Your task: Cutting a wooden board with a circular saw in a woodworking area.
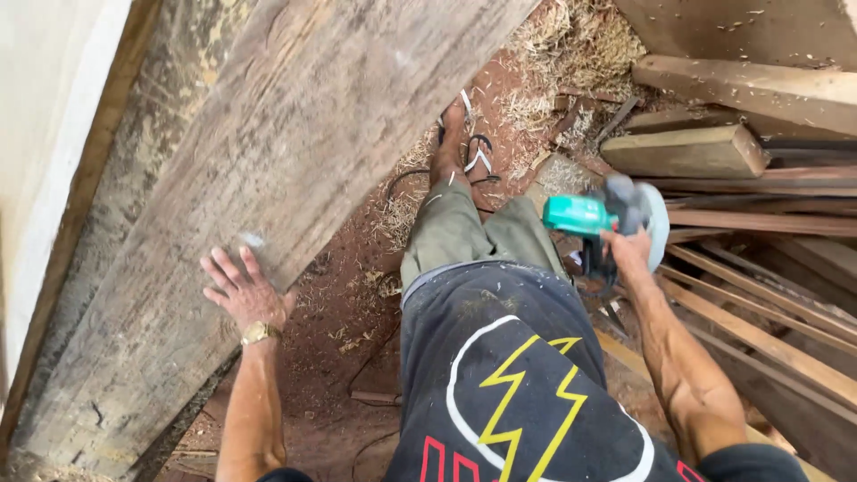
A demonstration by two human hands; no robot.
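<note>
Weathered grey-brown wood fills the left of my head view: a broad plank [268, 178] running from the lower left up toward the top middle, leaning above the floor. My left hand [243, 295] lies flat on its face near the lower edge, fingers spread apart, palm down, clamped on nothing; a gold wristwatch [259, 333] sits on that wrist. A pale wall [45, 134] stands just beyond the plank on the far left.

My right hand [628, 250] is closed around the handle of a power saw [607, 217] with a teal body and a grey round guard, held out to my right, well apart from the plank and above a heap of timber. Its blade is blurred, so I cannot tell more about it.

Between my arms hangs my dark shirt [509, 384] with a yellow bolt in a white ring, over olive trousers [464, 234]. Below, my foot in a sandal [460, 143] stands on the red earth floor [348, 295], which is strewn with wood shavings. Stacked boards [759, 268] and a thick offcut block [683, 152] lie at the right, near the saw.
</note>
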